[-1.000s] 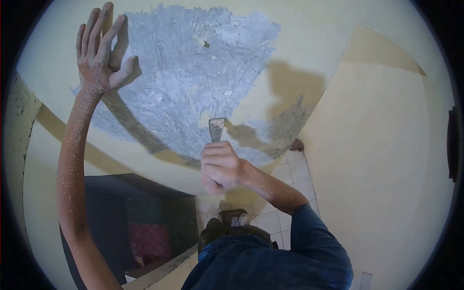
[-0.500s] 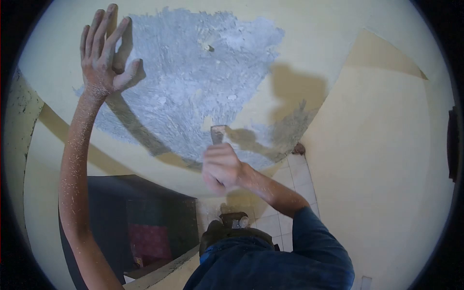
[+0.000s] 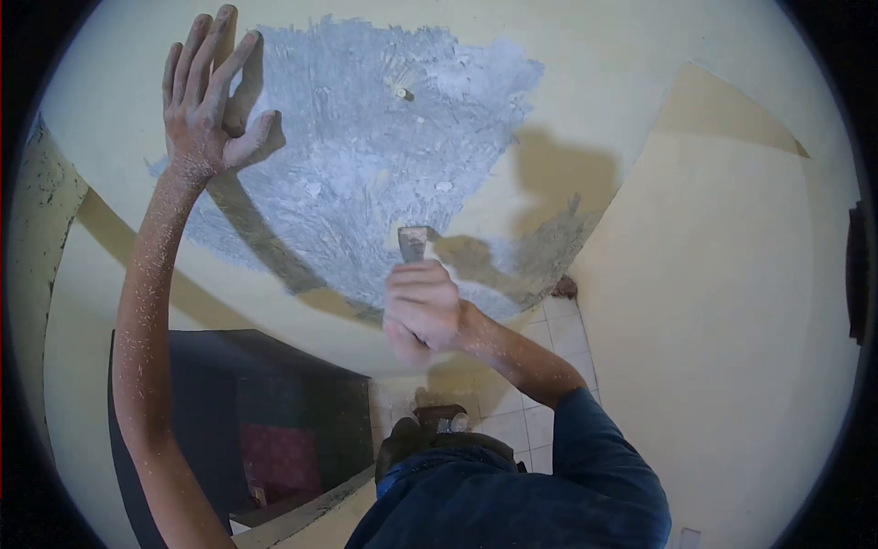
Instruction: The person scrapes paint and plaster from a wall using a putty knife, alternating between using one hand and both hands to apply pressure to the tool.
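Note:
My right hand point(image 3: 422, 309) is closed around a scraper point(image 3: 414, 243), its flat metal blade pointing up at the wall. The blade's tip meets the lower part of a rough grey patch point(image 3: 347, 137), where the cream paint point(image 3: 485, 197) is gone. High on the left, my left hand point(image 3: 208, 105) lies with fingers spread against the wall beside the patch's edge. Pale flakes speckle that hand and its forearm. The scraper's handle is hidden in my fist.
A small peg point(image 3: 404, 93) sticks out of the grey patch. A second cream wall point(image 3: 722, 320) meets this one on the right. Below left is a dark opening point(image 3: 197, 412) with a reddish panel point(image 3: 279, 462) inside. Floor tiles point(image 3: 540, 425) show below, with a reddish-brown object point(image 3: 564, 287) in the corner.
My right hand and the scraper have moved slightly up the wall. The view has shifted a little, so my left hand appears slightly further right, still flat on the wall.

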Tool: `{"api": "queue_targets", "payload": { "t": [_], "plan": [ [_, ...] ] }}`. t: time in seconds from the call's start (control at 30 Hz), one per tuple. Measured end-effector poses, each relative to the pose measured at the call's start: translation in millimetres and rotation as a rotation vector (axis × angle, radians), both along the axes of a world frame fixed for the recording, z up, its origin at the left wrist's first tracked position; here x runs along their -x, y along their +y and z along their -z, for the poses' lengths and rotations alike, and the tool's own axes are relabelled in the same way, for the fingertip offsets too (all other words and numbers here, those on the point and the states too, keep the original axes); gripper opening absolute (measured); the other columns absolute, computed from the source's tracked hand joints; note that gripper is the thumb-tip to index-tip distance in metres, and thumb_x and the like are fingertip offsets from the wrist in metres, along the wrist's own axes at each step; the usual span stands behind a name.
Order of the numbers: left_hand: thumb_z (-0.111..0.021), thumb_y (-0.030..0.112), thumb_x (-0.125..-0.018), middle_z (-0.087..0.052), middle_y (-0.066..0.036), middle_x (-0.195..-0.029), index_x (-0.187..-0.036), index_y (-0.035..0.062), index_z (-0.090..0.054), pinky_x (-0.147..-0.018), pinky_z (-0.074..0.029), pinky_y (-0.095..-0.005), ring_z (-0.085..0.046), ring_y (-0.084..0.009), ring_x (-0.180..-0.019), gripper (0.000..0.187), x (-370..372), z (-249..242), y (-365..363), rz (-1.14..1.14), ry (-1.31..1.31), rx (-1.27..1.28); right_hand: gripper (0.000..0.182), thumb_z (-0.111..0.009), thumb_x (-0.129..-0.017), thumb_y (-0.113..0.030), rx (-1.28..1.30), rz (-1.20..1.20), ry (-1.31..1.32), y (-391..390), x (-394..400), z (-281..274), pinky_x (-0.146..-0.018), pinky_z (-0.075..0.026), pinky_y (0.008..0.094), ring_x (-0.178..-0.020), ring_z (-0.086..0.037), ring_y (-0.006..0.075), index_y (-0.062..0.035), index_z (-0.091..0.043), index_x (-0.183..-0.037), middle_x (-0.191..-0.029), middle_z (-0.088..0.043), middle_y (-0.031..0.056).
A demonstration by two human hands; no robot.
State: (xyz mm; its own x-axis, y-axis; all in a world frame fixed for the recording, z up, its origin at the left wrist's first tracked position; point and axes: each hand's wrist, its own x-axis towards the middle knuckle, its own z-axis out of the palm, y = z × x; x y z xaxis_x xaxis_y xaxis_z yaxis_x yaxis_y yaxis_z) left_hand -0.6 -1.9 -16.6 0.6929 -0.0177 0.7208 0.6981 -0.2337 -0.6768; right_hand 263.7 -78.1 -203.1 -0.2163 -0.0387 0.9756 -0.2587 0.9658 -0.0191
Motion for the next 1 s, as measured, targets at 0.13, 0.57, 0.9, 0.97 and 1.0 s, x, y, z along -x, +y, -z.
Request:
{"api": "queue_targets", "payload": {
  "t": [0.13, 0.57, 0.9, 0.97, 1.0],
  "plan": [
    [-0.061, 0.047, -0.083, -0.039, -0.017, -0.154, -0.145, 0.0147, -0.049, -0.117, -0.023, -0.0557, -0.033, -0.0361, -0.145, 0.071, -1, 0, -1, 0.009, 0.007, -0.006, 0.019, -0.053, -0.064, 0.005, 0.053, 0.008, 0.082, -9, -10, -13, -0.041, -0.03, 0.0353, -0.044, -0.039, 0.0232, -0.0058, -0.039, -0.056, -0.054, -0.039, 0.006],
    [-0.061, 0.048, -0.081, -0.038, -0.017, -0.155, -0.144, 0.0146, -0.049, -0.117, -0.023, -0.0555, -0.033, -0.0371, -0.145, 0.073, 1, -4, -4, -0.033, -0.022, 0.02, 0.018, -0.059, -0.07, 0.002, 0.068, 0.053, 0.068, -23, 8, -22, -0.043, -0.036, 0.0377, -0.043, -0.043, 0.0255, -0.0041, -0.045, -0.061, -0.053, -0.041, 0.0072],
    [-0.06, 0.051, -0.082, -0.038, -0.014, -0.155, -0.145, 0.0173, -0.049, -0.118, -0.022, -0.055, -0.032, -0.0345, -0.145, 0.072, 2, 2, -2, -0.03, -0.034, 0.039, 0.017, -0.055, -0.068, 0.005, 0.118, 0.133, 0.053, 1, 12, -9, -0.042, -0.036, 0.0365, -0.042, -0.041, 0.0252, -0.0038, -0.044, -0.06, -0.053, -0.04, 0.0072],
    [-0.06, 0.049, -0.082, -0.037, -0.016, -0.155, -0.146, 0.0148, -0.047, -0.118, -0.021, -0.0551, -0.032, -0.0358, -0.145, 0.074, -2, 3, -4, -0.03, -0.023, 0.046, 0.015, -0.054, -0.065, 0.005, 0.177, 0.122, -0.002, -1, 21, 1, -0.041, -0.035, 0.0364, -0.042, -0.041, 0.0239, -0.0036, -0.044, -0.059, -0.052, -0.039, 0.0073],
    [-0.06, 0.048, -0.082, -0.037, -0.016, -0.155, -0.146, 0.0148, -0.047, -0.118, -0.021, -0.055, -0.032, -0.0356, -0.145, 0.074, -2, 3, -4, -0.033, -0.023, 0.047, 0.016, -0.056, -0.065, 0.005, 0.148, 0.125, 0.031, -9, 15, -3, -0.041, -0.035, 0.0364, -0.042, -0.042, 0.0241, -0.004, -0.044, -0.06, -0.052, -0.041, 0.0069]
  ]
}}
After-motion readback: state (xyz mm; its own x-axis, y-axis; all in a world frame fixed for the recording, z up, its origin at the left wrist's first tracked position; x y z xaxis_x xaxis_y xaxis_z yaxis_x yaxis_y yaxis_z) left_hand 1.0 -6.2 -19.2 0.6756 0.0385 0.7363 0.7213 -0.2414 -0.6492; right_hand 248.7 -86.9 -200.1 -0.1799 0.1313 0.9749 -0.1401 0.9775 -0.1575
